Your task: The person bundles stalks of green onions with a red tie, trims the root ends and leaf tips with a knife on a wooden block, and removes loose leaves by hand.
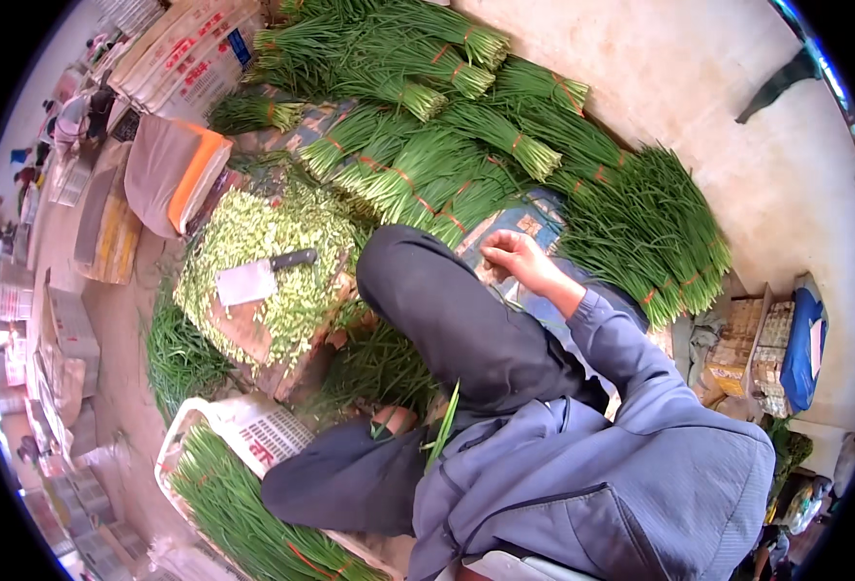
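My right hand (519, 259) is held above the patterned cloth beside my raised knee, fingers curled in; anything between them is too small to make out. Near it lie bundles of garlic chives (398, 184) tied with orange-red bands, and a thick stack of them (641, 232) to the right. My left hand does not show. A patch of skin between my legs could be an ankle or a hand. Several loose chive blades (444, 426) poke up by my jacket. On a chopping block (244, 329) heaped with pale cut chive ends (302, 223) rests a cleaver (246, 282), dark handle rightward.
A white plastic basket (190, 412) full of chives stands at the lower left, against my leg. Loose greens (181, 353) lie beside the block. Left of it are an orange-and-grey cushion-like bundle (171, 174) and stacked cartons (190, 58). Boxes (737, 339) stand at the right.
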Tool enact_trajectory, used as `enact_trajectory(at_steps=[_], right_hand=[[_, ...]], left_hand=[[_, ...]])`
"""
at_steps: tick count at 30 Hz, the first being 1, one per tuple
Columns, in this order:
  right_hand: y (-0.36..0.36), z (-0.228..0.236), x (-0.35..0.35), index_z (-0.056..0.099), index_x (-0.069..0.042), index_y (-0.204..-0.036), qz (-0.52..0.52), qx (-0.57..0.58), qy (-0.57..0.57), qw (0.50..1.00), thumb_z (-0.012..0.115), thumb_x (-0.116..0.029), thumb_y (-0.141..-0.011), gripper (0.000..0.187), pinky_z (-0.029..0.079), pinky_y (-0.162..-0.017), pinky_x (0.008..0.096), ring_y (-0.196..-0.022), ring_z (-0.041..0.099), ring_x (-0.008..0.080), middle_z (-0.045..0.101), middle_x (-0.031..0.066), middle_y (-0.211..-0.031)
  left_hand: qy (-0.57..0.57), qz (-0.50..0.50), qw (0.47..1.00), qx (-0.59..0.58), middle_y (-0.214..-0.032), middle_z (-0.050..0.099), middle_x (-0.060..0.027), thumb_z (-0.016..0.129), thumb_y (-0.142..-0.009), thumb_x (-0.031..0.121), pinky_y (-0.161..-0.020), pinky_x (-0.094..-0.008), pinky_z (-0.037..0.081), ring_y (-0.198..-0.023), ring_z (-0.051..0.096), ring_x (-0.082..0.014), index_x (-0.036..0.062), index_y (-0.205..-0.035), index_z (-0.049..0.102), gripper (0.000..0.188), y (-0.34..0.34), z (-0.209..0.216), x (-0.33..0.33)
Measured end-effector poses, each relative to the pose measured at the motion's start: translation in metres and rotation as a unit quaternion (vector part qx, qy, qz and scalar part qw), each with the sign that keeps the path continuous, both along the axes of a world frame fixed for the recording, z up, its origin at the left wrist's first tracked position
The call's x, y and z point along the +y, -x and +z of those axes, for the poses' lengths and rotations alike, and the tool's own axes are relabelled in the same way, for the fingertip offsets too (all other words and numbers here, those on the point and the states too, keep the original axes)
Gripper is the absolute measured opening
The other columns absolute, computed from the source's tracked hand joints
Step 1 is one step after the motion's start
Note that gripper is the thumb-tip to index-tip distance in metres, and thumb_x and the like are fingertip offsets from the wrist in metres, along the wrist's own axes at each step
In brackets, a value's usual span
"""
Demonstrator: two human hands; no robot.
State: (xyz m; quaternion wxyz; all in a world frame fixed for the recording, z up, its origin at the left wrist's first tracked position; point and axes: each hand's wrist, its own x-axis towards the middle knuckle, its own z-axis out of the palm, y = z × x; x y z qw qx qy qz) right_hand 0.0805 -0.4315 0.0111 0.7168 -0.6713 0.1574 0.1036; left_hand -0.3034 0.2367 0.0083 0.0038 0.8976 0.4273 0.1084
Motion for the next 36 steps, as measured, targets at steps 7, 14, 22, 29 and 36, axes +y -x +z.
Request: enact_trajectory(at_steps=[7, 14, 22, 29, 36], right_hand=[[-0.144, -0.114, -0.029, 0.042, -0.003, -0.138, 0.185, -0.203, 0.476, 0.835, 0.069, -0.01, -0.08, 0.065, 0.046, -0.099, 0.0464, -0.119, 0.052, 0.0422, 0.052, 0.0238, -0.126], [-0.313, -0.196, 0.015, 0.035, -0.01, -0.15, 0.294, -0.292, 0.66, 0.626, 0.045, -0.01, -0.095, 0.057, 0.029, -0.115, 0.055, -0.142, 0.037, 0.0312, 0.045, 0.0099, -0.149], [-0.349, -0.14, -0.016, 0.042, -0.005, -0.139, 0.418, -0.29, 0.562, 0.652, 0.087, -0.022, -0.059, 0.093, 0.038, -0.107, 0.043, -0.123, 0.053, 0.0344, 0.059, 0.0188, -0.124], [-0.325, 0.115, 0.01, 0.034, 0.001, -0.147, 0.352, -0.383, 0.229, 0.823, 0.094, -0.026, -0.065, 0.105, 0.042, -0.109, 0.0386, -0.129, 0.052, 0.0307, 0.054, 0.0187, -0.138], [-0.233, 0.258, 0.159, 0.042, 0.006, -0.14, 0.41, -0.462, 0.01, 0.786, 0.083, -0.049, -0.076, 0.094, 0.042, -0.109, 0.038, -0.128, 0.054, 0.0276, 0.058, 0.0241, -0.133]], left_hand=[[-0.121, 0.047, 0.991, 0.021, -0.142, 0.047, -0.0241, 0.075, -0.073, 0.037, -0.11, -0.0467, 0.038, -0.128, 0.048, -0.0375, -0.0039, -0.149, 0.031, 0.097, -0.042, 0.032, -0.048], [-0.173, 0.035, 0.984, 0.015, -0.143, 0.047, -0.0265, 0.076, -0.078, 0.054, -0.11, -0.0493, 0.037, -0.128, 0.048, -0.0409, -0.0055, -0.15, 0.03, 0.104, -0.065, 0.08, -0.072], [-0.024, 0.038, 0.993, -0.111, -0.147, 0.042, -0.029, 0.061, -0.085, 0.07, -0.108, -0.0548, 0.038, -0.132, 0.044, -0.0479, -0.0021, -0.154, 0.023, 0.107, -0.191, 0.144, -0.189], [0.297, -0.216, 0.869, -0.331, -0.147, 0.042, -0.0224, 0.067, -0.074, -0.007, -0.114, -0.0432, 0.036, -0.135, 0.044, -0.034, -0.0016, -0.153, 0.025, 0.09, -0.331, 0.155, -0.225], [0.491, -0.543, 0.588, -0.344, -0.152, 0.039, -0.0194, 0.095, -0.056, 0.019, -0.116, -0.0433, 0.034, -0.141, 0.04, -0.0294, 0.0012, -0.154, 0.023, 0.123, -0.488, 0.257, -0.296]])
